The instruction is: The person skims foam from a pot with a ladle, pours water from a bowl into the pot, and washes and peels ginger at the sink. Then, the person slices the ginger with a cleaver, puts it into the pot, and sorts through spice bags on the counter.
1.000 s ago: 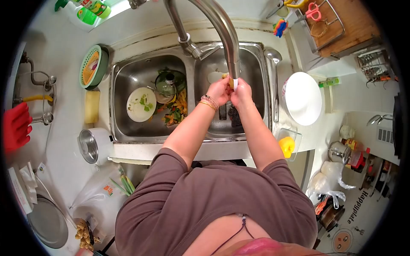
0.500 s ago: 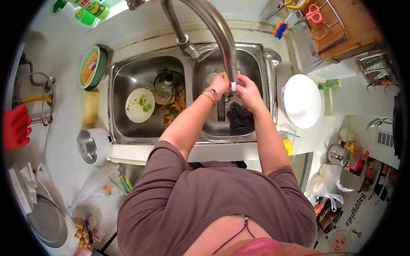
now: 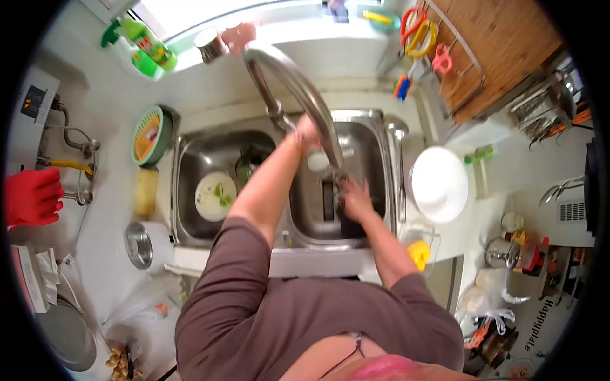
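At the lever beside the tap's base, my left hand [image 3: 309,131] closes over it; blur and the tap's neck [image 3: 321,105] hide some of the fingers. My right hand [image 3: 357,202] is low in the right sink basin [image 3: 372,143], under the tap's spout, with its fingers spread. A dark, bunched scrubbing cloth [image 3: 351,227] lies by that hand's wrist, partly covered by it. A dark bar-shaped thing [image 3: 328,202] lies just left of the fingers. Between my hands is a small white round thing [image 3: 317,161].
The left basin holds a white plate [image 3: 216,196] with green leaves and a dark green bowl [image 3: 250,162] partly behind my forearm. A white bowl [image 3: 438,185] and a ladle [image 3: 398,130] are right of the sink. A green basket [image 3: 151,135] stands left.
My hands have moved apart: the left went up to the tap lever, while the right moved down and opened near the dark cloth. The view has tilted up, showing the windowsill.
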Demonstrator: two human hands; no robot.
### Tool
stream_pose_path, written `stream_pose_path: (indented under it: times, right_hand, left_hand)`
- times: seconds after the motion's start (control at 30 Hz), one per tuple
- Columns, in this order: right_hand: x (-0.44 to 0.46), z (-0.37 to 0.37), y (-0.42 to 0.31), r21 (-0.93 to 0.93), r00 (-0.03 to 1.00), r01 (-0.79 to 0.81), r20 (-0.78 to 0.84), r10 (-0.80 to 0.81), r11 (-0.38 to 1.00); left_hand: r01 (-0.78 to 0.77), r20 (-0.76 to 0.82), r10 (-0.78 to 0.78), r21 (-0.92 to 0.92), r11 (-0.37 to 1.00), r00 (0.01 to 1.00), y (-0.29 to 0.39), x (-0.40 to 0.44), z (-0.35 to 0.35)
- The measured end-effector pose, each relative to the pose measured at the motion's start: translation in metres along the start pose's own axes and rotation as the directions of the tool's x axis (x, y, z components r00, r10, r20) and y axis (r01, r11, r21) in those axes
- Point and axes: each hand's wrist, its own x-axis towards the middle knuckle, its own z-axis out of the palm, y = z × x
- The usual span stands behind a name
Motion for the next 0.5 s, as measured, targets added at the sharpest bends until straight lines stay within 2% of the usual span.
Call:
stream_pose_path:
  times: [0.03,0.07,0.1,0.13,0.17,0.2,0.23,0.27,0.3,0.33,0.37,0.43,0.47,0.5]
  right_hand:
    - [0.011,0.006,-0.002,0.567,0.979,-0.199,0.078,0.188,0.799]
    - [0.025,-0.01,0.002,0.682,0.959,-0.282,0.183,0.216,0.675]
    - [0.028,-0.031,0.0,0.77,0.923,-0.384,0.304,0.237,0.51]
    - [0.026,-0.05,0.001,0.877,0.946,-0.314,0.258,0.196,0.362]
    - [0.025,-0.069,0.005,0.952,0.968,-0.224,0.192,0.162,0.209]
    - [0.021,-0.084,0.007,0.973,0.958,-0.229,0.23,0.173,-0.029]
    - [0.015,-0.093,0.008,0.902,0.968,-0.15,0.218,0.127,-0.404]
    - [0.014,-0.067,0.009,0.943,0.968,-0.235,0.204,0.149,0.237]
    - [0.005,-0.036,0.005,0.586,0.967,-0.249,0.194,0.165,0.771]
    - [-0.007,-0.028,-0.006,0.009,0.992,-0.098,-0.075,0.098,0.995]
    - [-0.001,-0.009,-0.009,0.404,0.945,-0.171,-0.192,0.266,0.899]
    - [0.011,-0.021,-0.01,0.648,0.934,-0.091,-0.209,0.291,0.756]
    - [0.009,-0.037,-0.017,0.657,0.931,-0.103,-0.201,0.305,0.747]
    - [0.013,-0.063,-0.021,0.664,0.925,-0.11,-0.204,0.321,0.739]
  left_hand:
    - [-0.036,-0.049,0.03,-0.119,0.992,0.998,0.035,-0.039,0.023]
    - [0.074,-0.024,-0.074,-0.012,0.997,0.997,-0.002,-0.024,0.007]
    - [0.176,-0.071,-0.172,0.048,0.983,0.982,0.005,-0.047,0.014]
    - [0.178,0.038,-0.178,0.001,0.984,0.983,0.006,-0.066,0.01]
    - [0.214,0.041,-0.214,-0.006,0.977,0.976,0.001,-0.08,0.007]
    - [0.246,0.042,-0.245,-0.019,0.969,0.969,-0.004,-0.093,0.003]
    - [0.237,0.052,-0.232,-0.127,0.963,0.971,-0.009,-0.109,0.0]
    - [0.235,0.1,-0.22,-0.193,0.953,0.97,-0.013,-0.122,-0.007]
    - [0.255,0.075,-0.244,-0.198,0.947,0.967,-0.016,-0.131,-0.009]
    - [0.249,0.057,-0.243,-0.137,0.959,0.968,-0.022,-0.143,-0.013]
    - [0.225,0.035,-0.223,-0.073,0.972,0.974,-0.023,-0.149,-0.018]
    - [0.253,0.05,-0.253,0.013,0.967,0.966,-0.027,-0.162,-0.032]
    - [0.225,-0.022,-0.231,0.334,0.915,0.973,-0.015,-0.172,-0.037]
    - [0.128,-0.055,-0.12,0.613,0.78,0.991,0.012,-0.188,-0.036]
